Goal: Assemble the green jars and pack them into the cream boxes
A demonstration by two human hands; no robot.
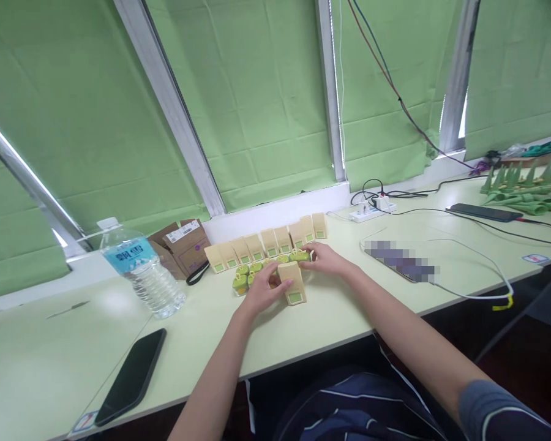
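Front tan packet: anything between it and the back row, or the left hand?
Green-topped pieces stand between the packet and the back row, the right hand at their right end. Nothing visible separates the left hand from the packet.

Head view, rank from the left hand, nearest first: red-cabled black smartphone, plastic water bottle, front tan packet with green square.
From the left hand:
1. Front tan packet with green square: at the thumb, on its right.
2. Plastic water bottle: off to the left.
3. Red-cabled black smartphone: far right on the table.
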